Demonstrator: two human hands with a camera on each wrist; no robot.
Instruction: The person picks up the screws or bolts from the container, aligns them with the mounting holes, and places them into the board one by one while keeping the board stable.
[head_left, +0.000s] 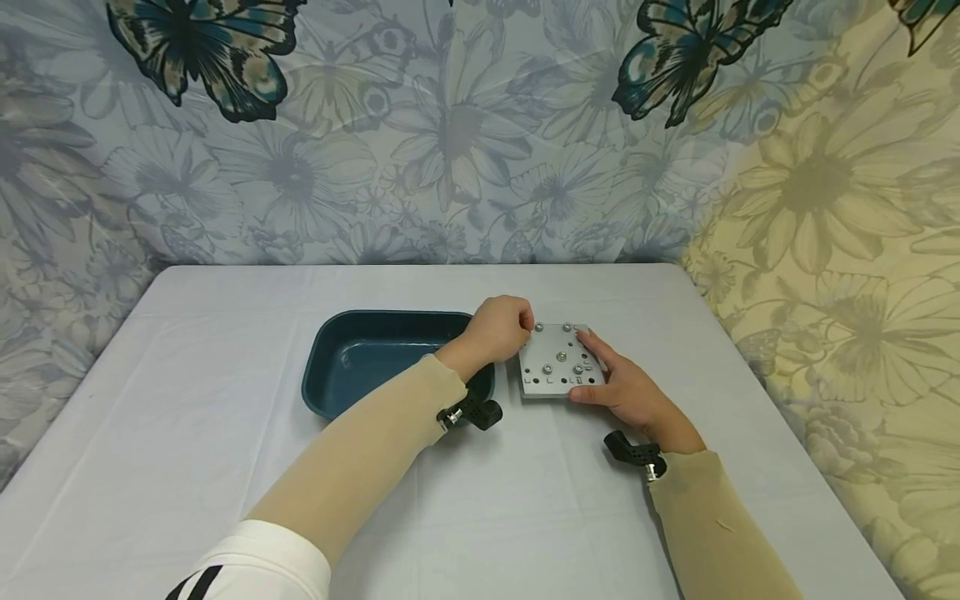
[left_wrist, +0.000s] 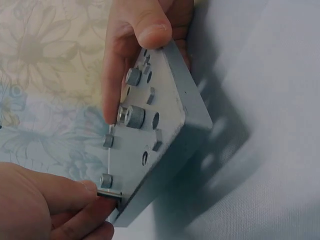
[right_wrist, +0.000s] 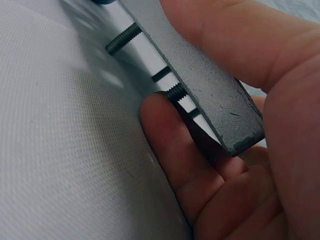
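Observation:
A silver metal plate (head_left: 537, 354) with several holes is lifted and tilted above the white cloth. My right hand (head_left: 630, 393) grips its right side, with the thumb along the near edge and fingers reaching underneath and along the far side. Socket-head screws (left_wrist: 134, 117) stand in several holes. Their threaded ends (right_wrist: 123, 39) stick out below the plate in the right wrist view. My left hand (head_left: 493, 333) is at the plate's far left corner. It pinches a thin metal pin (left_wrist: 106, 194) whose end meets a hole near the plate's edge; how deep it sits is hidden.
A dark teal tray (head_left: 375, 314) stands left of the plate, partly under my left forearm. Its right part is hidden. White cloth (head_left: 187, 400) covers the table. A patterned curtain (head_left: 465, 142) hangs behind and along the sides.

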